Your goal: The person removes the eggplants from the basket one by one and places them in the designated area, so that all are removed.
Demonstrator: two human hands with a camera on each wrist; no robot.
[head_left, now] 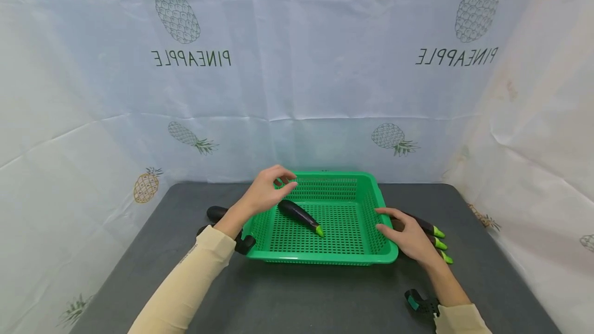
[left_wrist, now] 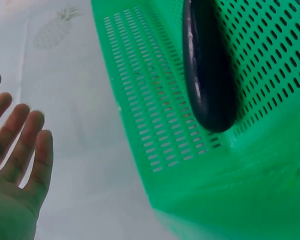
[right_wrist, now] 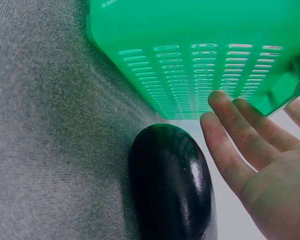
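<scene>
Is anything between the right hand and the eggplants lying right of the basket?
Nothing visible. The right hand hovers open directly over the eggplants on the table beside the green basket; the wrist view shows bare air between fingers and the nearest eggplant.

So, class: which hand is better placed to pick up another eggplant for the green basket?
Right. The right hand hovers open directly over three eggplants beside the green basket. The left hand is above the basket's far left corner, away from the eggplants on its side.

basket [head_left: 371,210] open above, eggplants [head_left: 431,236] flanking right
</scene>
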